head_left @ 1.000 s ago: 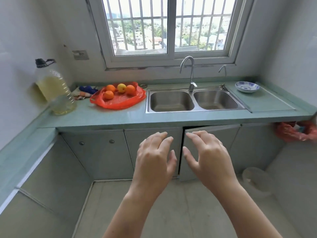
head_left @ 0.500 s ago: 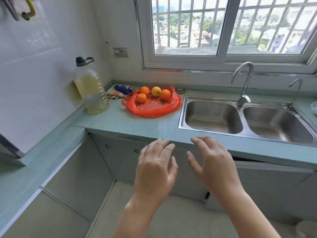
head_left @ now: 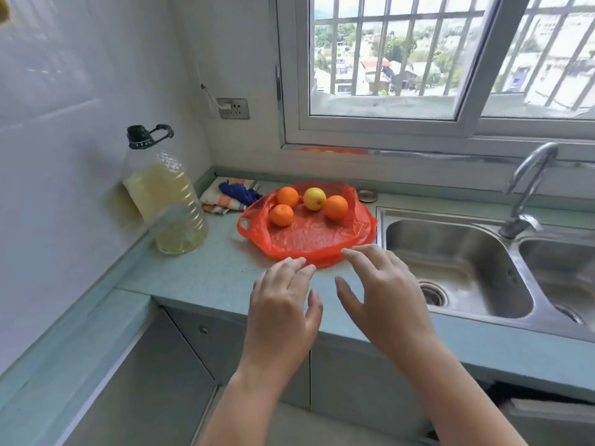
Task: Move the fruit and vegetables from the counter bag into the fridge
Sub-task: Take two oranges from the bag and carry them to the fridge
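A red plastic bag [head_left: 309, 233] lies spread flat on the pale green counter [head_left: 206, 272], left of the sink. On it rest three oranges, one at the back left [head_left: 288, 197], one at the front left [head_left: 281, 215], one at the right [head_left: 335, 207], and a yellow fruit [head_left: 314, 198]. My left hand [head_left: 283, 307] and my right hand [head_left: 383, 294] hover side by side over the counter's front, fingers relaxed and empty, fingertips just short of the bag's near edge. No fridge is in view.
A large bottle of yellow oil [head_left: 164, 201] stands at the left wall. Folded cloths [head_left: 231, 196] lie behind the bag. A double steel sink [head_left: 457, 265] with a tap [head_left: 528, 188] fills the right. A barred window [head_left: 418, 59] is above; cabinet doors below.
The view has closed in on the counter and swung left. Both hands have advanced from in front of the cabinets to over the counter near the bag, still empty.
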`<act>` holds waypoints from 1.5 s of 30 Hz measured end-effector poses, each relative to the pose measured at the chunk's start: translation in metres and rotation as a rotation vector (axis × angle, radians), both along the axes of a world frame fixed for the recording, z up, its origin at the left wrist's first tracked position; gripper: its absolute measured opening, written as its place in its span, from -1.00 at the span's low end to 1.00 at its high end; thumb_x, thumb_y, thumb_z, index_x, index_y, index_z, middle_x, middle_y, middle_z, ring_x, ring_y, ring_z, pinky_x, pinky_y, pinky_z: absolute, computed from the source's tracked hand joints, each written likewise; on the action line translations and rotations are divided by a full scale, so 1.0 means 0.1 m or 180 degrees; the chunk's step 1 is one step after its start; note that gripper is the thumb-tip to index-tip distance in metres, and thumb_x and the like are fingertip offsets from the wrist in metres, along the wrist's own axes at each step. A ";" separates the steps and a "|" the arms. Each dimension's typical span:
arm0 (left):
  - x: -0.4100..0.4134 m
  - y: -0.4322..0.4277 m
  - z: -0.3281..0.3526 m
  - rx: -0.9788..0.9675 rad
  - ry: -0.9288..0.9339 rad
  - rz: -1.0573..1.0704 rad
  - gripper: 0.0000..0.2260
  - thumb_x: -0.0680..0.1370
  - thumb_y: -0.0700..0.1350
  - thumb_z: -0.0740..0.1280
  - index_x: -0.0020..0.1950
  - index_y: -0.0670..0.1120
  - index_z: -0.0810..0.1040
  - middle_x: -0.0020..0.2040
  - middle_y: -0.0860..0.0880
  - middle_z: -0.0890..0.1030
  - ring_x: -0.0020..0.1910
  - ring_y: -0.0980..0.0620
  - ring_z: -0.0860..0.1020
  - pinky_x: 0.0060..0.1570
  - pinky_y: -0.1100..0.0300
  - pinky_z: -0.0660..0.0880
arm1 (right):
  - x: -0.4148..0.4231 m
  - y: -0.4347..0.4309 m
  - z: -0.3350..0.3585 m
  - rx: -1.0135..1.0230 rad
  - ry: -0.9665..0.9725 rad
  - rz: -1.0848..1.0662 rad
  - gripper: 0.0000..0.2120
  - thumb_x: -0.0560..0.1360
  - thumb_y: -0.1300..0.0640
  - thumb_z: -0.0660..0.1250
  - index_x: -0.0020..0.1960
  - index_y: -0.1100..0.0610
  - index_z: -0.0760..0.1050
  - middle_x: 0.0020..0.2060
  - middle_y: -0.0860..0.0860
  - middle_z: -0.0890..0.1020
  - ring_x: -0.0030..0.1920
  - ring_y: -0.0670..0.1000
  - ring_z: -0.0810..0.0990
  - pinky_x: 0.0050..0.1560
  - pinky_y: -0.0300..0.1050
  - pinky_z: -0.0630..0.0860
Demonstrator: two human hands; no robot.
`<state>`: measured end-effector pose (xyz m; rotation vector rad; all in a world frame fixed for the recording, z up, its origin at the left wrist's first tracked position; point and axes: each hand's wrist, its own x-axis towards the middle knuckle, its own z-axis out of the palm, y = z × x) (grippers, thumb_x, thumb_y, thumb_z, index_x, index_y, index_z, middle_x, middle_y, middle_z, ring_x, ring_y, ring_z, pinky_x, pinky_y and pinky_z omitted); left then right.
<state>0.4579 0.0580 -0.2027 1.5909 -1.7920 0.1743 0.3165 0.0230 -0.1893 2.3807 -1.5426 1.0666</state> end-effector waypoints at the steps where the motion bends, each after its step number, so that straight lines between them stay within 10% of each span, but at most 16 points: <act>1: 0.07 -0.11 -0.01 0.0015 -0.0011 0.0006 -0.66 0.45 -0.06 0.15 0.10 -0.14 0.59 0.08 -0.06 0.61 0.11 -0.05 0.55 0.14 0.09 0.41 | 0.06 -0.10 -0.02 0.0016 -0.0004 -0.0017 -0.65 0.39 0.02 0.22 0.05 0.21 0.57 -0.12 0.09 0.62 -0.12 0.17 0.60 -0.15 -0.02 0.53; 45: 1.08 -4.37 -1.49 0.1860 0.0168 0.0141 -0.61 0.53 -0.10 0.26 0.36 -0.08 0.39 0.39 -0.07 0.33 0.40 -0.04 0.23 0.36 0.11 0.15 | 0.29 -4.43 -1.49 0.1442 0.0395 -0.0500 -0.60 0.26 0.13 0.51 0.05 0.24 0.56 -0.10 0.17 0.60 -0.13 0.25 0.58 -0.20 0.04 0.53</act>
